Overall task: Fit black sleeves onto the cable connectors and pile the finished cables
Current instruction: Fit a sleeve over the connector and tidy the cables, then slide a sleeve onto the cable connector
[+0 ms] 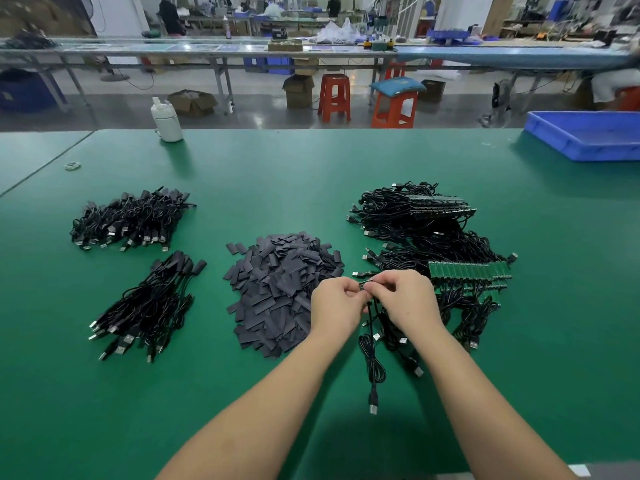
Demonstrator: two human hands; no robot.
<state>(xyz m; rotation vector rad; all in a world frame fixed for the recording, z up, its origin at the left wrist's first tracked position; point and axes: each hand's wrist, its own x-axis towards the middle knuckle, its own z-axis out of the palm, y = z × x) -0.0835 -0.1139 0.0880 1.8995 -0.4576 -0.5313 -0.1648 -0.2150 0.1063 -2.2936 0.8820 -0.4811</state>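
Where fingers (360, 293) meet, connector (362, 286) hidden.

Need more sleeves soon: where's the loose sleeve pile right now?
Centre of the green table, the sleeve pile lies just beyond the left hand, between sleeved cable piles and unsleeved cables.

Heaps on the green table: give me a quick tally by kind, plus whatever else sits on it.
Heaps of sleeved cables: 2
Heaps of black sleeves: 1
Heaps of cables with bare green boards: 1
Blue trays: 1
White bottles: 1
Tape rolls: 1
Cables held by left hand and right hand: 1
Total: 8
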